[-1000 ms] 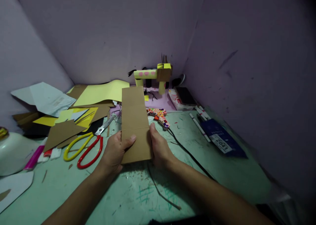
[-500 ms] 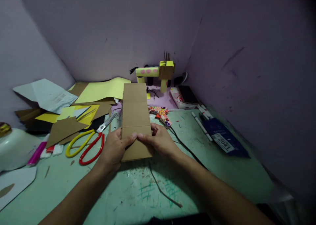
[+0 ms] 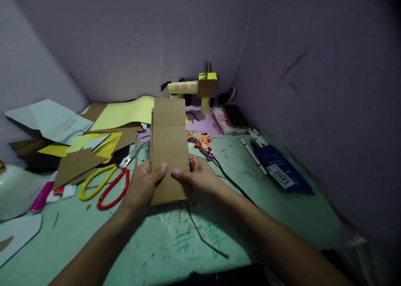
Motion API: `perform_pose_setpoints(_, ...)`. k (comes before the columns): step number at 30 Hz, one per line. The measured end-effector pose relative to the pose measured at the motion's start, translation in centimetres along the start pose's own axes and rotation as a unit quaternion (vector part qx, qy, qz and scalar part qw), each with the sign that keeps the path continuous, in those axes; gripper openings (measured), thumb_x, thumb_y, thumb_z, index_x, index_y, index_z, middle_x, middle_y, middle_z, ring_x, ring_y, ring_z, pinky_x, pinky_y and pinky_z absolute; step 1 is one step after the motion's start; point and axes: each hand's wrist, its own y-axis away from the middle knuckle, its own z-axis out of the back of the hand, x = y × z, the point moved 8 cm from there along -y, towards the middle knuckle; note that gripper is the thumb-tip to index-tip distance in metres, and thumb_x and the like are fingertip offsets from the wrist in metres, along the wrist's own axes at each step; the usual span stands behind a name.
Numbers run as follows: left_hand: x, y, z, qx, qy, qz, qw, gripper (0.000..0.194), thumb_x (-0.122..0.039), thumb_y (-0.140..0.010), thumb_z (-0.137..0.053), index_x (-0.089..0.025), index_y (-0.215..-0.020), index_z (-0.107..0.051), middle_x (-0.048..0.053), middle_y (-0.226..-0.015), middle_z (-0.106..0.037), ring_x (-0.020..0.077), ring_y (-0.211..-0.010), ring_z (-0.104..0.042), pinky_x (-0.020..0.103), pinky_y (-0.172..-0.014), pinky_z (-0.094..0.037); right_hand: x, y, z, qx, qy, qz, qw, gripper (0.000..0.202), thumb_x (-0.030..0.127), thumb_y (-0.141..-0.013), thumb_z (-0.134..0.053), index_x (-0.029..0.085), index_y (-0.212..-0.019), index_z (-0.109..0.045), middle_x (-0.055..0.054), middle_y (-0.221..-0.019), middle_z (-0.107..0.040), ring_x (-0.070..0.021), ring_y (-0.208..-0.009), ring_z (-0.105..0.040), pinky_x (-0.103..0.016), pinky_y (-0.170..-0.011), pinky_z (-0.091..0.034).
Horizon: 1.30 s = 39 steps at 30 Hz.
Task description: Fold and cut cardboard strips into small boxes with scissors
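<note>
A long brown cardboard piece [image 3: 169,141] with crosswise creases is held up over the green table, between both hands. My left hand [image 3: 144,183] grips its lower left edge, thumb on the front face and fingers behind. On the lower right edge, my right hand [image 3: 200,175] pinches it the same way, the thumb lying flat on the face. The two thumbs are a little apart. Along the left side a second cardboard edge shows behind the front layer. Left of my left hand lie scissors [image 3: 115,185] with one yellow and one red handle.
A patterned glue gun [image 3: 203,143] with a black cord lies behind my right hand. Farther back stands a yellow paper animal figure [image 3: 206,87]. Paper and cardboard scraps [image 3: 79,162] cover the left. At right are a phone [image 3: 235,116], white pens [image 3: 254,156] and a blue packet [image 3: 283,171].
The thumbs have moved apart on the cardboard. Its left side now shows a second layer's edge. The whole view has shifted slightly.
</note>
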Motion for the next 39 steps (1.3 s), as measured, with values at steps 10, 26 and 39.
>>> perform_pose_setpoints(10,-0.7,0.0,0.8,-0.013,-0.069,-0.039,0.997,0.044,-0.043,-0.064,-0.070,-0.010,-0.094,-0.066,0.008,-0.069,-0.070,0.0242,-0.063,-0.065,0.027,-0.050,-0.049,0.6,-0.3,0.9,-0.016,-0.032,-0.007,0.999,0.019,0.033,-0.068,-0.069,0.020,-0.081,-0.063,0.000,-0.071,-0.065,-0.0159,-0.065,-0.058,-0.030,-0.064,-0.047)
perform_pose_setpoints(26,1.3,0.4,-0.7,0.074,-0.060,0.034,0.995,0.041,-0.044,-0.063,-0.073,-0.015,-0.090,-0.065,0.005,-0.070,-0.071,0.0211,-0.058,-0.064,0.027,-0.050,-0.050,1.8,-0.8,3.7,-0.149,-0.149,0.105,0.972,0.029,0.048,-0.077,-0.055,0.021,-0.081,-0.065,-0.001,-0.075,-0.070,-0.0198,-0.078,-0.062,-0.032,-0.073,-0.047)
perform_pose_setpoints(39,1.0,-0.1,0.2,0.034,-0.010,0.037,0.999,0.048,-0.042,-0.063,-0.073,-0.013,-0.099,-0.060,0.005,-0.069,-0.070,0.0211,-0.054,-0.065,0.028,-0.046,-0.052,0.8,-0.2,1.7,-0.081,-0.045,0.033,0.995,0.047,0.064,-0.074,-0.051,0.020,-0.080,-0.068,-0.002,-0.075,-0.069,-0.0204,-0.073,-0.062,-0.034,-0.066,-0.049)
